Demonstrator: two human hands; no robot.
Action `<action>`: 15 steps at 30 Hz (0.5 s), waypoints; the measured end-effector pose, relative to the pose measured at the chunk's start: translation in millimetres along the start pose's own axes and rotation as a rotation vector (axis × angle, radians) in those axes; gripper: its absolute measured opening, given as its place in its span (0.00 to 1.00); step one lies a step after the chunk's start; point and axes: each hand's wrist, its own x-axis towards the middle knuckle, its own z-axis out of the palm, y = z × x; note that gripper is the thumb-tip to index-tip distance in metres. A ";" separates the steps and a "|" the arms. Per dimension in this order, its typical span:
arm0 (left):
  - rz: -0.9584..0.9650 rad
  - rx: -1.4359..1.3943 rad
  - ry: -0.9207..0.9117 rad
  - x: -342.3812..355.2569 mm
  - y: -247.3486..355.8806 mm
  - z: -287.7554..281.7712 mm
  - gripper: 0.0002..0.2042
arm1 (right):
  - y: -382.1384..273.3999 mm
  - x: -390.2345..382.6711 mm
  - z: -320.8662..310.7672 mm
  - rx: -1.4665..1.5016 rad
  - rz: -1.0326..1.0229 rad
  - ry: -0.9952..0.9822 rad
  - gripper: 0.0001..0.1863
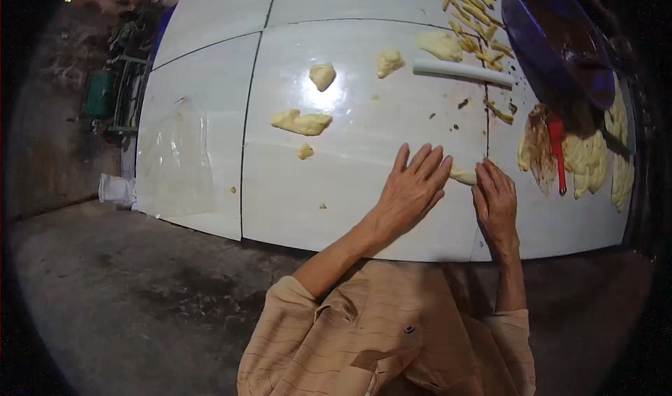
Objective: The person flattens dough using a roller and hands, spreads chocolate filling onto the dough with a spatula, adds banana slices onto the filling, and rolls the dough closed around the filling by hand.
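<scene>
The one container in view is a purple basin (560, 39) at the far right of the white counter (315, 193). It stands tilted, and its inside is coated with a dark brown mass.

Nearest the person, the two hands meet over a small piece of pale yellow dough (463, 175) lying on the counter close to its near edge. The left hand (409, 189) lies flat with fingers spread and straight, its fingertips touching the left end of the piece. The right hand (495, 200) has its fingers curled down against the right end of the piece. So the dough sits between the two sets of fingertips, pressed on from both sides. Neither grip closes around it.

Left of the hands, small crumbs dot the counter, and a sheet of clear plastic (175, 161) lies over the left edge. Farther out sit a flattened dough lump (301, 122), a smaller bit just below it, and two rounded lumps (322, 76) beyond.

To the right, past the right hand, a red spatula (557, 151) lies in a brown smear beside a heap of shaped dough pieces (588, 159). Beyond the hands, a white rolling stick (462, 71) lies across the counter, with short dough strips (476, 18) scattered behind it up to the basin. Nothing lies between the hands and their piece.
</scene>
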 end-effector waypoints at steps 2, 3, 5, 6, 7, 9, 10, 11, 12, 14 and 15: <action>-0.047 0.004 -0.025 -20.7 -10.0 -22.5 0.24 | -5.4 5.6 0.7 0.001 -0.060 -0.003 0.25; -0.089 -0.034 0.012 -29.4 -13.0 -32.4 0.24 | -8.5 5.6 -2.7 -0.023 -0.056 0.017 0.25; -0.184 -0.055 0.092 -42.6 -24.9 -59.8 0.22 | -22.5 14.4 -5.3 -0.021 -0.060 0.092 0.23; -0.280 -0.077 0.159 -50.3 -34.5 -72.3 0.20 | -34.4 24.0 -3.1 -0.024 -0.065 0.092 0.23; -0.302 0.040 0.198 -64.1 -52.0 -78.9 0.18 | -50.2 37.9 -1.4 0.077 -0.074 0.105 0.22; -0.349 0.213 0.276 -90.0 -94.2 -87.0 0.16 | -85.1 72.5 9.8 0.191 -0.160 0.121 0.20; -0.377 0.276 0.319 -96.5 -112.3 -95.4 0.16 | -107.4 94.1 15.7 0.226 -0.198 0.044 0.20; -0.472 0.222 0.371 -88.5 -118.7 -105.5 0.17 | -117.2 108.9 30.7 0.251 -0.240 0.027 0.20; -0.571 0.174 0.422 -81.8 -124.8 -118.5 0.18 | -135.9 125.4 44.5 0.264 -0.255 0.017 0.20; -0.561 0.197 0.386 -85.4 -155.0 -119.1 0.21 | -171.9 153.6 71.5 0.257 -0.292 -0.015 0.24; -0.562 0.174 0.381 -70.0 -152.3 -127.0 0.22 | -182.3 166.5 84.7 0.237 -0.335 0.000 0.25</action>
